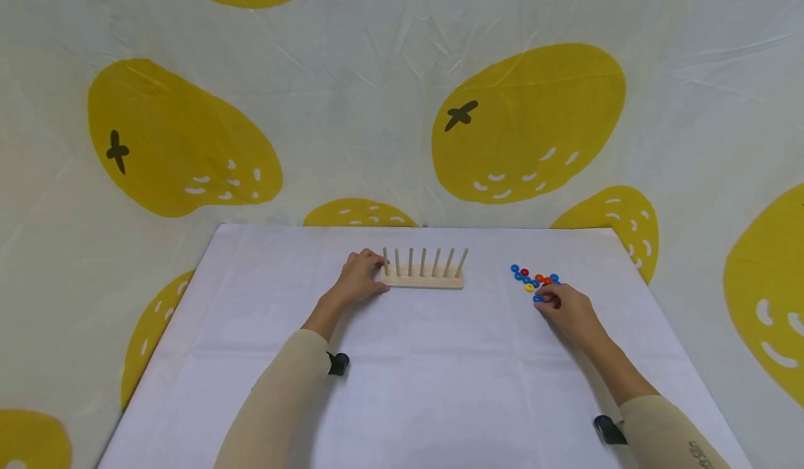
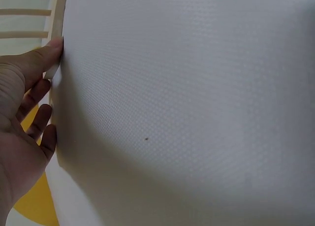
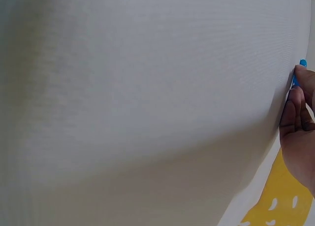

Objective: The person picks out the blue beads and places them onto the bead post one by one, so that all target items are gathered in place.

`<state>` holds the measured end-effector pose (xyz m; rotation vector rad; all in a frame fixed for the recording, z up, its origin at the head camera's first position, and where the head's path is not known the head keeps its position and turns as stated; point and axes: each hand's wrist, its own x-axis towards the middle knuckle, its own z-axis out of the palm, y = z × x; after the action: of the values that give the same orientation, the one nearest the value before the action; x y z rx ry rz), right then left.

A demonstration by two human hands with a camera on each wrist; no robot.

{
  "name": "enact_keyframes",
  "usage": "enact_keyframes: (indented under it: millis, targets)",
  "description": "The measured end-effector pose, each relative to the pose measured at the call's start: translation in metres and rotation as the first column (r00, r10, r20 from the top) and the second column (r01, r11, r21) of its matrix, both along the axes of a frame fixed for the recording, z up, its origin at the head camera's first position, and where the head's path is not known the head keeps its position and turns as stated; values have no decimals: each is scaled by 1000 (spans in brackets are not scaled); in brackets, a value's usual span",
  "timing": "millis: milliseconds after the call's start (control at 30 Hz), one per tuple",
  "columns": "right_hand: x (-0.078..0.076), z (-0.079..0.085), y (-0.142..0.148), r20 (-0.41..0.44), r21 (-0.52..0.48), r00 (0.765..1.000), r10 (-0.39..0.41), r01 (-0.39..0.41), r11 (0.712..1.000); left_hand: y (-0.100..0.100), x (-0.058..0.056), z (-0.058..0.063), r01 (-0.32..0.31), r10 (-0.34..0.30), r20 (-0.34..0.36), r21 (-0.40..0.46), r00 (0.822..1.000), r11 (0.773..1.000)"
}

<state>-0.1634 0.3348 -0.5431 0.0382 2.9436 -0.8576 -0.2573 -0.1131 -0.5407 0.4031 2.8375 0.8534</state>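
Note:
A pale wooden peg rack point(image 1: 427, 283) with several upright pegs stands toward the back of the table. My left hand point(image 1: 358, 278) grips its left end, thumb at the front edge and fingers around behind; in the left wrist view the thumb point(image 2: 55, 43) presses on the base of the rack. To the right, my right hand point(image 1: 573, 312) pinches a small blue ring point(image 1: 537, 299) between thumb and fingertips, low over the cloth. Just beyond these fingers lies a loose group of small rings, including a yellow ring point(image 1: 530, 288), a dark red ring point(image 1: 524, 272) and several blue ones.
A white cloth point(image 1: 427, 378) covers the table, whose back edge runs close behind the rack. Behind hangs a pale curtain point(image 1: 364, 120) printed with large yellow fruit. Dark wrist-worn devices show at both sleeves, one at the left cuff point(image 1: 339, 364).

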Motion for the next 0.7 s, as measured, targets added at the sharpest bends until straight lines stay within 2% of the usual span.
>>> enact_keyframes:
  millis: [267,700]
  targets:
    - [0,2,-2,-5,-2,1000,0,0,1000,0,1,1,-3,3,11,10,1000,1000]
    - [1,2,-2,-15,3,1000,-2,2,1000,-1,1,0,17,-17,-14,17,1000,1000]
